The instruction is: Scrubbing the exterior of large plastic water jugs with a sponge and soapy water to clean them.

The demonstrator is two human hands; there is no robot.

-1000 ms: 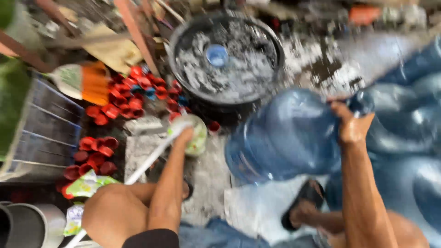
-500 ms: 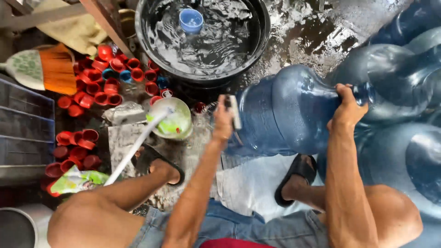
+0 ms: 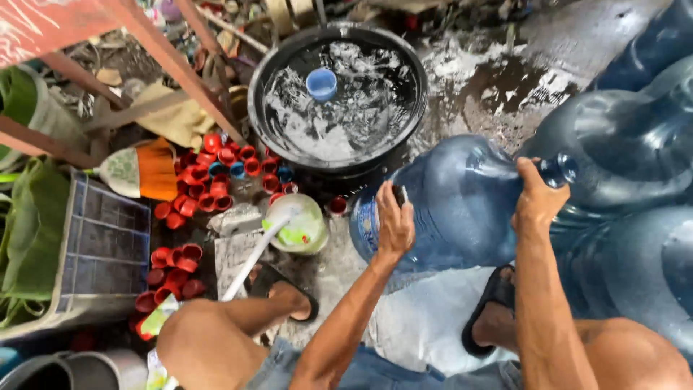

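- Jug (image 3: 462, 206): big blue water bottle, on its side on wet concrete, just below the black tub (image 3: 338, 94). Neck points right.
- Right hand (image 3: 538, 198): closed around the jug's neck, just behind the mouth. Firm grip.
- Left hand (image 3: 393, 224): pressed on the jug's base end, fingers curled over a small dark-and-white item. Can't tell what it is.
- More blue jugs (image 3: 628, 159): stacked right of the held jug, touching it.
- Tub: full of foamy water, small blue cup (image 3: 322, 84) floating in it.
- Red caps (image 3: 216, 177): heap left of the tub, a few blue ones mixed in; second pile (image 3: 170, 271) lower down, beside the crate (image 3: 101, 245).
- Green-white bowl (image 3: 299, 230): just left of the jug, white pipe (image 3: 249, 263) leaning into it.
- Orange-bristle brush (image 3: 137, 172): left of the caps.
- Feet in black sandals (image 3: 491, 307): below the jug, on a pale cloth (image 3: 419, 325).
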